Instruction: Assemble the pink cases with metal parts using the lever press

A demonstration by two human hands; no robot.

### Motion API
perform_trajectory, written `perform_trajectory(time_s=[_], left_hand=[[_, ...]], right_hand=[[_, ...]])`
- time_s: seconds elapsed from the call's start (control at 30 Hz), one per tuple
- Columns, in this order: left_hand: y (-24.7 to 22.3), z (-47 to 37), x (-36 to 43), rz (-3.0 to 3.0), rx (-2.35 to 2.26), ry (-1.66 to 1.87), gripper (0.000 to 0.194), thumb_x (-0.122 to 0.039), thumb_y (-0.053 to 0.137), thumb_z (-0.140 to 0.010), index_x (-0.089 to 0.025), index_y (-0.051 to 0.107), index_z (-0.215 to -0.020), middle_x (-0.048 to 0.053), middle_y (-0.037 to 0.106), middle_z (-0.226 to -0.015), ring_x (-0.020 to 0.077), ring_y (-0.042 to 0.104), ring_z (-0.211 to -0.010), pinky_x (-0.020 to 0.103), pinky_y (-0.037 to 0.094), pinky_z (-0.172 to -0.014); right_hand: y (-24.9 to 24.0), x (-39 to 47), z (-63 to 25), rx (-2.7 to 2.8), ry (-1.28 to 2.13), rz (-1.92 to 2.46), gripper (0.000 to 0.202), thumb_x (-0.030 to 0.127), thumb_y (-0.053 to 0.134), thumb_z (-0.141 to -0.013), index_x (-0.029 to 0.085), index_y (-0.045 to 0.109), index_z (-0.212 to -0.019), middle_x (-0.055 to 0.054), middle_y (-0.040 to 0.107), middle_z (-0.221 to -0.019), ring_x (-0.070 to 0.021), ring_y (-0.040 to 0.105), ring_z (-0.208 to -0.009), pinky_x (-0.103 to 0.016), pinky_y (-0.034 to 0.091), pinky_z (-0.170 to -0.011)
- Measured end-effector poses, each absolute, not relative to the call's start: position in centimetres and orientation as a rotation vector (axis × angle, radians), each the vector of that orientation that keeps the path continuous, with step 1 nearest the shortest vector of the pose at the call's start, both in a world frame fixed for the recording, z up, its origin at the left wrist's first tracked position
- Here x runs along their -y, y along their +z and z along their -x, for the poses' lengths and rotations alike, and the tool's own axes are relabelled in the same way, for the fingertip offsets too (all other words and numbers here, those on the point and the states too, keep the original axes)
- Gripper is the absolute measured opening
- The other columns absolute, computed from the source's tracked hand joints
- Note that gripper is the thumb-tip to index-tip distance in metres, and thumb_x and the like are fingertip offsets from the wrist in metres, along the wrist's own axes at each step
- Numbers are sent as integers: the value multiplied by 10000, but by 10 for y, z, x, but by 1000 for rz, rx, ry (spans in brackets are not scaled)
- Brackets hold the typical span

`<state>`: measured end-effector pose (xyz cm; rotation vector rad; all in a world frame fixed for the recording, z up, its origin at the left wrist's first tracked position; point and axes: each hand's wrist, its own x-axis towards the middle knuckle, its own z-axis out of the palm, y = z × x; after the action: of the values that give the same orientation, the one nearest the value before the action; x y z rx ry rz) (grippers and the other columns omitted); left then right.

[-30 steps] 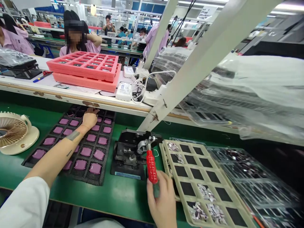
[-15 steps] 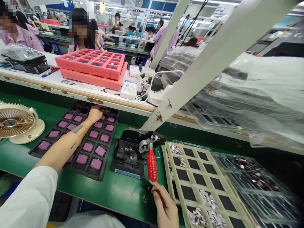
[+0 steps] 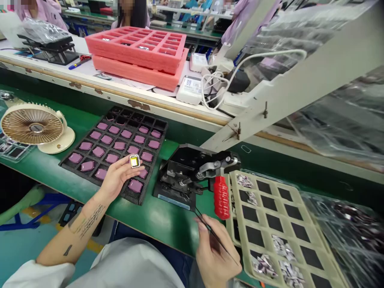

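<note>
My left hand (image 3: 117,176) holds a small squarish metal-rimmed part (image 3: 135,161), yellow and white in its middle, between thumb and fingers. It is above the black foam tray (image 3: 141,199), whose pockets hold several purple pieces (image 3: 135,185). My right hand (image 3: 216,248) is closed round dark tweezers (image 3: 216,236), their tips pointing toward the front edge of the black clamp fixture (image 3: 180,172). The fixture's red handle (image 3: 221,198) hangs down just above my right hand, not held by it.
A beige tray (image 3: 271,236) with metal pieces stands right of the fixture, clear plastic trays (image 3: 345,236) beyond it. At the left is a fan (image 3: 37,128). Pink foam trays (image 3: 135,70) and white cables (image 3: 214,90) lie on the shelf; a slanted white post (image 3: 255,116) rises behind.
My left hand has come back from the far end of the foam tray and now shows the metal-rimmed part. My right hand has left the red handle's tip; tweezers now show clearly. The view has shifted.
</note>
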<state>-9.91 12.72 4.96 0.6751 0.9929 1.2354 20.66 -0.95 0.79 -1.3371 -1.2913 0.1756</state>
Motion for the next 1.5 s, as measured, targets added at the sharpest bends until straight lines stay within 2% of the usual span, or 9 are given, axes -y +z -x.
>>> perform_trajectory(time_s=[0.2,0.37,0.6,0.83,0.93,1.03,1.2,1.37,1.5], left_hand=[[50,75,-93,-815,-1040,1138,453,-465,957,-874,-161,739,-1131,171,880,-1177,330,889,-959,331,665,-750],[54,39,-66,-925,-948,1011,430,-480,850,-994,-141,741,-1234,141,881,-1067,247,870,-802,286,642,-687],[60,16,-40,-1169,-953,929,303,-425,751,-1075,-173,775,-1242,69,863,-996,226,865,-817,311,712,-771],[64,14,-42,-1239,-938,903,275,-398,713,-1100,-177,780,-1250,65,876,-1003,218,863,-810,304,716,-778],[61,13,-42,-1249,-938,898,292,-410,717,-1100,-176,781,-1262,67,876,-1005,219,866,-817,298,714,-780],[58,13,-40,-1242,-929,908,346,-407,721,-1098,-175,767,-1350,77,877,-1058,221,872,-846,304,718,-815],[56,10,-42,-1161,-884,973,488,-362,746,-1082,-180,675,-1530,83,872,-1101,217,859,-938,330,721,-894],[56,6,-43,-1029,-885,1005,441,-370,775,-1070,-179,705,-1462,83,858,-1048,201,852,-799,282,693,-749],[57,2,-43,-986,-837,979,477,-386,798,-1059,-181,701,-1478,108,865,-1075,226,863,-835,297,683,-755]], right_hand=[[36,12,-180,1285,209,1219,166,143,773,-996,232,827,-1125,-112,836,-1095,-296,821,-994,-517,725,-822],[51,5,-160,1263,340,1037,225,109,682,-1045,234,771,-1209,-99,841,-1064,-271,823,-979,-482,713,-807],[50,4,-154,1329,362,1055,319,46,657,-1029,248,767,-1250,-93,840,-1077,-266,816,-983,-498,685,-859],[48,5,-157,1323,355,1063,321,65,660,-1036,267,778,-1255,-86,842,-1081,-264,820,-977,-497,693,-867],[46,3,-156,1254,402,1075,243,108,683,-1050,257,788,-1211,-84,841,-1072,-258,820,-991,-467,692,-878],[44,2,-158,1068,600,1145,102,216,691,-1086,233,771,-1147,-78,826,-1039,-221,815,-890,-382,688,-786],[49,9,-165,1082,832,1080,124,325,689,-1096,229,766,-1090,-70,790,-923,-226,784,-818,-381,676,-716],[48,10,-176,1007,559,1031,126,266,724,-1070,261,794,-1174,-68,802,-981,-251,802,-938,-417,691,-774],[35,8,-178,900,615,1131,148,254,774,-1047,253,804,-1192,-71,829,-1088,-231,823,-919,-393,693,-796]])
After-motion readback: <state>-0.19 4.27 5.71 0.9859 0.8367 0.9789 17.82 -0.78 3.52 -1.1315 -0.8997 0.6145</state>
